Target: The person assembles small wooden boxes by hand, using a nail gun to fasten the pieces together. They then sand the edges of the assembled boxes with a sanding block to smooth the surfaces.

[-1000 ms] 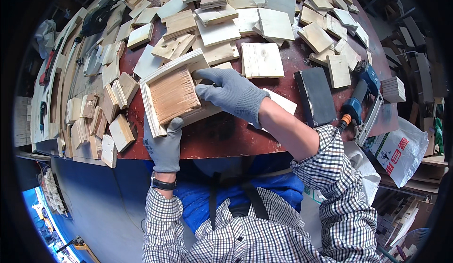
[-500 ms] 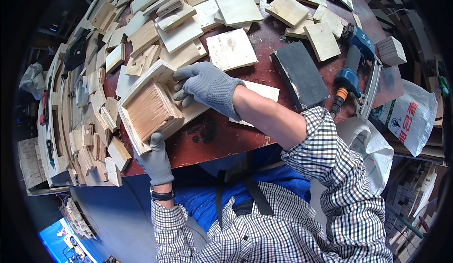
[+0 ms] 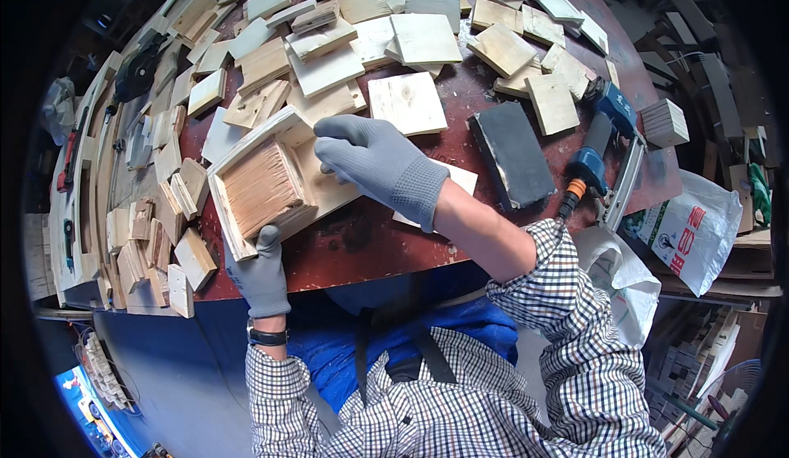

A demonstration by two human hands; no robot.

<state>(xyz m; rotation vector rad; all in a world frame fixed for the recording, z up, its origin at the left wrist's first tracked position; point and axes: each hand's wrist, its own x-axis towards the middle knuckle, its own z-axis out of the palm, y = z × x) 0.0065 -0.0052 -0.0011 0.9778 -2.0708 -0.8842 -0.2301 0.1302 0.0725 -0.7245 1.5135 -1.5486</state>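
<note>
A small shallow wooden box with raised edges rests tilted at the table's front edge. Inside its left part sits a reddish-brown wood block with rough, splintered edges. My gloved left hand grips the near corner, its thumb over the block's lower edge and its fingers hidden beneath. Over the box's right part, my gloved right hand has its fingers curled together close to the inner surface. Whatever those fingers may hold is hidden from view.
Many loose wooden boards cover the dark red table. To the right lie a black rectangular block and a blue power tool. A white plastic sack hangs off the right edge; more offcuts lie left.
My right hand has shifted slightly right and down, its fingers drawn closer together. The box stays in my left hand, and the whole view has turned a little.
</note>
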